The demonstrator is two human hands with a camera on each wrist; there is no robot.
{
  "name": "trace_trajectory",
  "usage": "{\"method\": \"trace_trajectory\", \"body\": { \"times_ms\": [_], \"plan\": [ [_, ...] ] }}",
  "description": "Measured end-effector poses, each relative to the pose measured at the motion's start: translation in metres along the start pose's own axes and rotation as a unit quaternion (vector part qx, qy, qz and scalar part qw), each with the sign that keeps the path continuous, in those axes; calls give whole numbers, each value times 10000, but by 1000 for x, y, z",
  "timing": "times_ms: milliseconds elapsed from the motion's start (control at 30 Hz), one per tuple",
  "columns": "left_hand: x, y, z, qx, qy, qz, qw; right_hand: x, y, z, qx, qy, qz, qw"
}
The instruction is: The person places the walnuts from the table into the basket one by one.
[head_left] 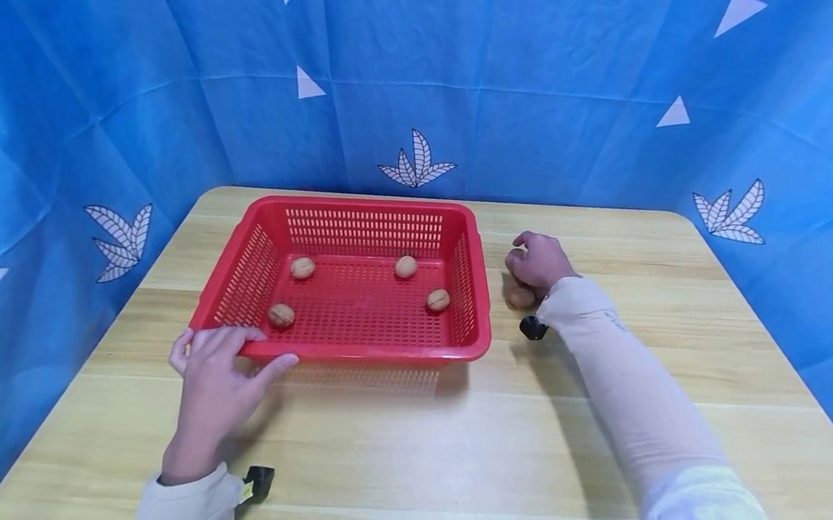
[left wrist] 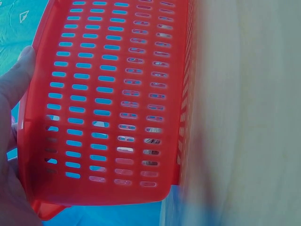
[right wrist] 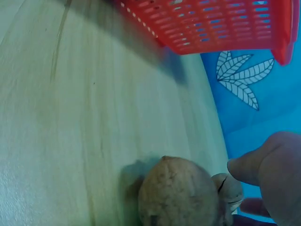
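Note:
A red slotted basket holds several walnuts, one of them near its front left. My left hand grips the basket's front left corner, thumb along the front rim; in the left wrist view the fingers wrap the rim of the basket. To the right of the basket, my right hand has its thumb and fingers at a walnut. Another walnut lies on the table just nearer, and appears large in the right wrist view, with the farther walnut beside the fingertips.
The light wooden table has rounded corners. A blue curtain with white triangles and leaf prints hangs behind and at both sides. A small black device is at each cuff.

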State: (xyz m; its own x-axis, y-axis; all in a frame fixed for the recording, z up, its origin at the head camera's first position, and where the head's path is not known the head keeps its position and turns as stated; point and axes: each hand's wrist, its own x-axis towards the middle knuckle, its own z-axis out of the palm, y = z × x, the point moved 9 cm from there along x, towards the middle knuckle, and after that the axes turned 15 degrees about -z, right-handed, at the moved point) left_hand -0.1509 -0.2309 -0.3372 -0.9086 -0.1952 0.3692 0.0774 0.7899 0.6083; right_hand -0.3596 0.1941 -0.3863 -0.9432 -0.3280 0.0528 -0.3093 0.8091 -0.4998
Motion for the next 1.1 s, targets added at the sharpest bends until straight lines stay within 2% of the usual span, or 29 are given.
{"method": "trace_trajectory", "body": {
  "times_ms": [467, 733, 900, 1100],
  "plan": [
    [1, -2, 0, -131, -28, -84, 9999, 0, 5, 2, -177, 84, 61, 9998],
    [0, -1, 1, -160, 9, -22, 9999, 1, 8, 2, -196, 160, 7, 9997],
    [-1, 0, 0, -135, 37, 13, 9999, 1, 2, -4, -182, 232, -198, 9994],
    [1, -1, 1, -120, 72, 48, 9999, 0, -14, -20, -164, 353, -366, 9986]
  ]
}}
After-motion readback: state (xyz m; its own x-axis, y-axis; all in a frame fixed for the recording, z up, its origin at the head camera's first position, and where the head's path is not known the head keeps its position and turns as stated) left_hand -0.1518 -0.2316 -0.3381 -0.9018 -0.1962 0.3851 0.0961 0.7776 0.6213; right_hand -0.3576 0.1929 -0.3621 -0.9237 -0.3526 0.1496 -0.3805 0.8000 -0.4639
